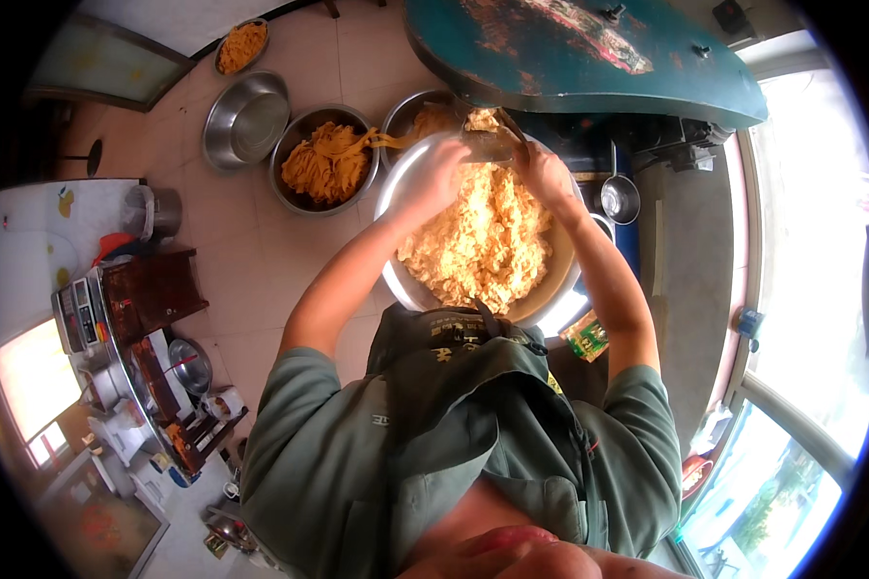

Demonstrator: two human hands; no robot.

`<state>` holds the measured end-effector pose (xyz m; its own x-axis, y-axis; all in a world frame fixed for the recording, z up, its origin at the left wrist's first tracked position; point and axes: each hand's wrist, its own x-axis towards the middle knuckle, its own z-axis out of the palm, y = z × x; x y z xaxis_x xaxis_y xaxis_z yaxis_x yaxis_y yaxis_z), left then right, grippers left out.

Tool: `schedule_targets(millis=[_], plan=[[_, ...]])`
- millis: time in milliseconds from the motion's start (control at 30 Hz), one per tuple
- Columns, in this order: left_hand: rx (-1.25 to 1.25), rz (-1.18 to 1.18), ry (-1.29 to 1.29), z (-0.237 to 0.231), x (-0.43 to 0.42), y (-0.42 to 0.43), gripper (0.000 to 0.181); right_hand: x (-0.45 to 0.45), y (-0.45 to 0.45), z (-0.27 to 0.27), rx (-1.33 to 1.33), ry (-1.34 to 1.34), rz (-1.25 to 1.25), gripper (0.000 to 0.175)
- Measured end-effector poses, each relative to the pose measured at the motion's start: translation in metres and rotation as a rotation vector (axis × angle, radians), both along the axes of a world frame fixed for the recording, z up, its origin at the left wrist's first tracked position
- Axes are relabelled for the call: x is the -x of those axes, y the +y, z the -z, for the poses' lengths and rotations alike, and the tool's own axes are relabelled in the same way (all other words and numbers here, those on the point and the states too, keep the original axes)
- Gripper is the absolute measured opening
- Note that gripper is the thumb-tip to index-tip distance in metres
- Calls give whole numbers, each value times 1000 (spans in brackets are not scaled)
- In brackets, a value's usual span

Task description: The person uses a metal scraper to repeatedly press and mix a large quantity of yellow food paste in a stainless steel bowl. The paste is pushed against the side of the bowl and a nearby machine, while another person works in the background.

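A wide metal basin (398, 282) stands right in front of my body, heaped with crumbly yellow dough (478, 246). Beyond its far rim, a small metal trough (489, 148) holds a clump of the same dough (482, 119), under the edge of a green-painted machine (586, 58). My right hand (547, 177) has its fingers curled at the trough's dark right edge. My left hand (438, 174) is blurred, over the basin's far left side and close to the trough's left edge; its fingertips are not clear.
Left of the basin, a metal bowl (279, 192) holds yellow noodle strips (326, 163), some trailing into another bowl (398, 108). Farther left are a bare metal bowl (246, 119) and a smaller filled one (224, 69). A saucepan (619, 199) lies to the right.
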<state>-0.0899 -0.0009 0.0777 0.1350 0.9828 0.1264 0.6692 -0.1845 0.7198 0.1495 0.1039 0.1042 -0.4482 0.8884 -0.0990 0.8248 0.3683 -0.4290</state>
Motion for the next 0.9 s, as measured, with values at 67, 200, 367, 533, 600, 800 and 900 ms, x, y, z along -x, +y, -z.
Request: schedule_targets(millis=[67,200,367,533,600,800,900], plan=[[136,58,154,21,18,-48,55,-4,-7,1,-19,82,29,35],[514,97,252,9,29,-114,65,-3,-15,-2,-16,124,14,36],[331,43,243,39,2,-139,77,-2,-17,0,-44,161,-18,37],[403,132,376,46,-51,-92,81,8,-17,2,-81,116,-22,34],[201,85,374,74,-55,-102,78,8,-21,-9,-103,153,-47,34],[386,59,91,91,-34,-109,73,39,3,-12,45,-81,22,42],[277,-39,-59,76,-26,-115,72,53,11,-13,29,-150,10,49]])
